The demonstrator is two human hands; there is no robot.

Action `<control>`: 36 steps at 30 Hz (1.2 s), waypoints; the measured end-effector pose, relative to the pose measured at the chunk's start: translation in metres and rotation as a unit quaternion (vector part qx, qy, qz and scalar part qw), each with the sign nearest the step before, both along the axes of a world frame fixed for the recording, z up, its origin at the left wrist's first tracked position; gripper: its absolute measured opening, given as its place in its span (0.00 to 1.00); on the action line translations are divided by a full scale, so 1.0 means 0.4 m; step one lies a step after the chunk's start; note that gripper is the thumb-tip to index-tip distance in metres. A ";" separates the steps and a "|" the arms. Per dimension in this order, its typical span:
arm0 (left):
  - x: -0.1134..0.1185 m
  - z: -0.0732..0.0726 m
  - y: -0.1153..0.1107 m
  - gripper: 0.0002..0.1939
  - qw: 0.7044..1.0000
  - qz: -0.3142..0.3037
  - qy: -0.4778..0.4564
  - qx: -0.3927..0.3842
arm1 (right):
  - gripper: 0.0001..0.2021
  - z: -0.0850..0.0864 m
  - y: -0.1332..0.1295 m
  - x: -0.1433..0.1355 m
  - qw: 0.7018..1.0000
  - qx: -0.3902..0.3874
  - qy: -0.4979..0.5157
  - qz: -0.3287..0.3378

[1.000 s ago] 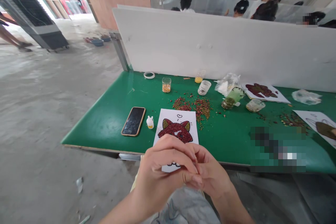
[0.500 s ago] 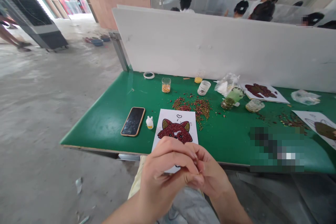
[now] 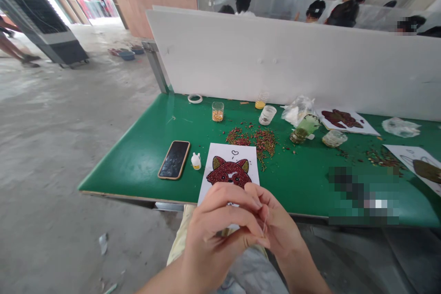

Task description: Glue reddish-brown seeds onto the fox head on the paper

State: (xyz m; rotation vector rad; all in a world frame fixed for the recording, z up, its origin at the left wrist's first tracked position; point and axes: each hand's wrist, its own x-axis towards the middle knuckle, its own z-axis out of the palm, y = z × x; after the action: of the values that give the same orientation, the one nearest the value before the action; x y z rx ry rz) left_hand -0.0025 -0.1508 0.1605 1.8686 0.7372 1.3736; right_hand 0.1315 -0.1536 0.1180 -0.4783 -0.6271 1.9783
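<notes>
My left hand point(image 3: 220, 220) and my right hand point(image 3: 277, 223) meet at the fingertips, in front of the table's near edge. Both are closed, with fingers curled and thumbs pressed in. A thin pale sliver point(image 3: 264, 225) shows between the fingertips, too fine to name. Behind and partly under my hands lies a white sheet point(image 3: 205, 190) with a fox picture point(image 3: 229, 172) filled in with red and green grains; its lower part is mostly hidden. Loose red and green beans point(image 3: 263, 142) are spread just past the sheet. A small white bottle point(image 3: 196, 161) stands left of it.
A phone point(image 3: 174, 160) lies on the green table point(image 3: 138, 147). Farther back are a tape roll point(image 3: 195, 98), a cup of corn kernels point(image 3: 217, 112), a tipped green-tinted jar point(image 3: 305, 128) and plastic bags point(image 3: 299, 110). A white partition point(image 3: 275, 59) closes the rear; people sit beyond.
Both hands stay together and have dropped slightly, so more of the fox's face shows. The fingertips have shifted a little, and the thin sliver between them is now easier to see.
</notes>
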 end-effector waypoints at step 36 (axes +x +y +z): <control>-0.207 -0.473 0.190 0.10 0.917 0.324 0.181 -0.145 | 0.13 -0.319 0.162 0.263 0.872 -0.056 -0.328 -0.359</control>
State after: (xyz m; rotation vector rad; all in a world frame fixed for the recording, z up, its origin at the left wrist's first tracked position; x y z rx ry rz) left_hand -0.0853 -0.0750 -0.0289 1.7172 1.7706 1.1925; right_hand 0.2367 -0.0887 -0.0095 -1.2815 -0.6151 1.1150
